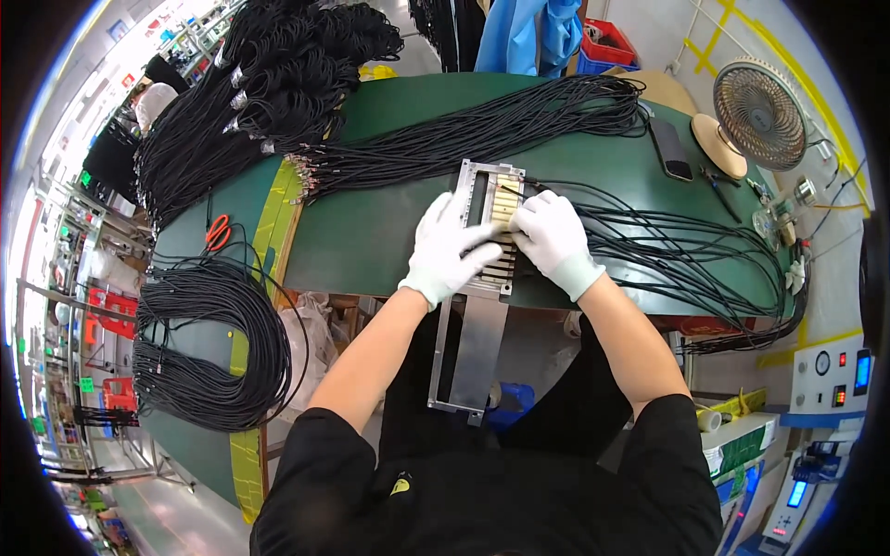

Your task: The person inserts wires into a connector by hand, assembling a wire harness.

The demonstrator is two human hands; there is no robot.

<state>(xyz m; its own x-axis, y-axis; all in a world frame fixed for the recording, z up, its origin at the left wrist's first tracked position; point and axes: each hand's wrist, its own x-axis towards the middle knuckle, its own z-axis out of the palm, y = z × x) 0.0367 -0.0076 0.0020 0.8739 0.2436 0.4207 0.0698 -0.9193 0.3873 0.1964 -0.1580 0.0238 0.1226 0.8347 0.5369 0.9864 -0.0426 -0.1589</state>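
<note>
A long metal fixture point(483, 343) lies across the near edge of the green table, its lower part overhanging toward me. In its upper part is a row of pale yellow slots point(505, 196). My left hand point(445, 250), in a white glove, rests over the fixture's left side with fingers stretched and apart. At the right side of the slots, my gloved right hand point(550, 232) has its fingers curled together; what they pinch is hidden. Black cables point(667, 246) run from the fixture and from under my right hand toward the right.
Black cable bundles point(482, 130) stretch along the back; a looped coil point(222, 343) and orange-handled scissors point(218, 232) lie left. A hanging cable mass point(287, 74) stands far left. At right are a phone point(669, 148), pliers point(719, 193) and a fan point(760, 116).
</note>
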